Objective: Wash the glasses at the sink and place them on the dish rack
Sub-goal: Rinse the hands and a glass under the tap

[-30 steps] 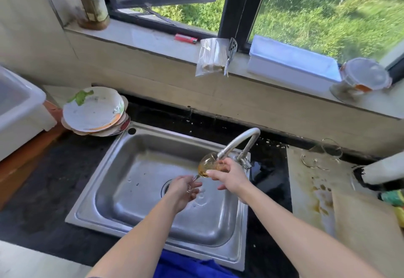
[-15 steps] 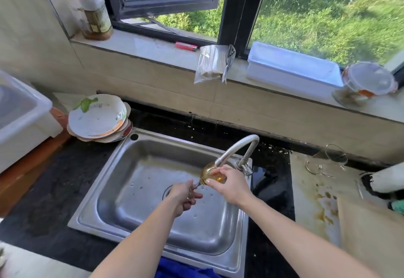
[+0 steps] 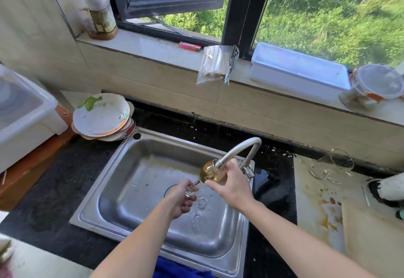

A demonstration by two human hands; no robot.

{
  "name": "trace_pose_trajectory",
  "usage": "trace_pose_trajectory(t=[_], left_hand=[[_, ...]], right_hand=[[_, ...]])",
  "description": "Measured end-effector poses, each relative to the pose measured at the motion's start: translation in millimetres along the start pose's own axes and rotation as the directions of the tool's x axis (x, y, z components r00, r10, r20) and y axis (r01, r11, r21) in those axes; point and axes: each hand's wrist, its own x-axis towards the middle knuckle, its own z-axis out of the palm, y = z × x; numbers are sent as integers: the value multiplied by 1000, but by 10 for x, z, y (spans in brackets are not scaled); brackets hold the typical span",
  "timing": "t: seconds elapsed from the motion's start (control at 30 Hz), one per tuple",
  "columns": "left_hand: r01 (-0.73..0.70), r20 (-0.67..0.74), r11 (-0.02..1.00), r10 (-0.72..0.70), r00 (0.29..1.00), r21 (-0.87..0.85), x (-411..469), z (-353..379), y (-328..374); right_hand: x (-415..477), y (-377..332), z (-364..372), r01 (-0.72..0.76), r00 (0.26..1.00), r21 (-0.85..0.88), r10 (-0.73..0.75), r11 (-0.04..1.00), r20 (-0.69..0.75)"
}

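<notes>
Stemmed clear glass with an amber-tinted bowl (image 3: 210, 172) is held over the stainless steel sink basin (image 3: 135, 168), its bowl against the spout of the curved metal tap (image 3: 238, 148). Left hand (image 3: 180, 199) grips the foot and lower stem; right hand (image 3: 234, 187) is wrapped round the bowl. The long axis runs from the left hand up and away to the right hand. Water flow cannot be confirmed, possibly running. A second clear stemmed glass (image 3: 332, 165) lies tipped on the surface, well right of the right hand, which is the nearer one. No dish rack identified.
</notes>
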Motion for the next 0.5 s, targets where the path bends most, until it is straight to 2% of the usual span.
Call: trace_pose_trajectory(t=[0.07, 0.17, 0.23, 0.3, 0.33, 0.4, 0.5], left_hand=[[52, -13, 996, -51, 999, 78, -37, -5, 33], [64, -77, 990, -55, 996, 125, -132, 31, 84], [10, -185, 991, 16, 983, 134, -176, 63, 122], [-121, -302, 971, 181, 936, 207, -249, 97, 184], [-188, -350, 927, 302, 887, 324, -299, 107, 217], [-207, -375, 754, 521, 767, 623, -429, 113, 284], [-212, -258, 456, 764, 592, 864, -685, 127, 392]], right_hand=[[30, 40, 45, -26, 999, 89, 29, 996, -27], [130, 69, 44, -197, 980, 321, 175, 926, 97], [183, 92, 28, -292, 953, 413, 228, 862, 198], [208, 147, 34, -369, 927, 492, 276, 789, 252], [208, 176, 48, -405, 913, 531, 303, 744, 272], [194, 197, 83, -471, 882, 591, 357, 655, 307], [154, 162, 131, -542, 838, 638, 405, 547, 364]])
